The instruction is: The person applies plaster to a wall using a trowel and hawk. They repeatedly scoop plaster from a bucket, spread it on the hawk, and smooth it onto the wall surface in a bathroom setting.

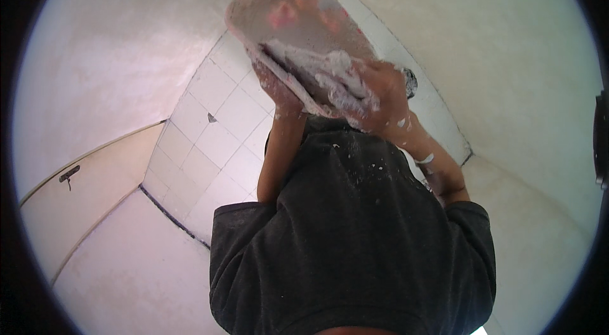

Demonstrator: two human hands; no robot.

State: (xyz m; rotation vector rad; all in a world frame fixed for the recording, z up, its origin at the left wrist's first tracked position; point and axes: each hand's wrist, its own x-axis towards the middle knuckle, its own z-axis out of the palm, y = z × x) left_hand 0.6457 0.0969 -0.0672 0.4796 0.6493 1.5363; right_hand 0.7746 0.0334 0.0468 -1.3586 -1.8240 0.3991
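Paste coats our right hand, whose grip we cannot tell; our left hand grasps the smeared tray from beneath.

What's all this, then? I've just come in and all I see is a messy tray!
Someone in a dark grey short-sleeved shirt is holding a long, round-cornered pinkish tray smeared with grey above a white square-tiled floor. The left hand supports its near left side, fingers mostly hidden. The right hand is at its near end, beside thick whitish paste; whether it grips a tool there, I can't tell.
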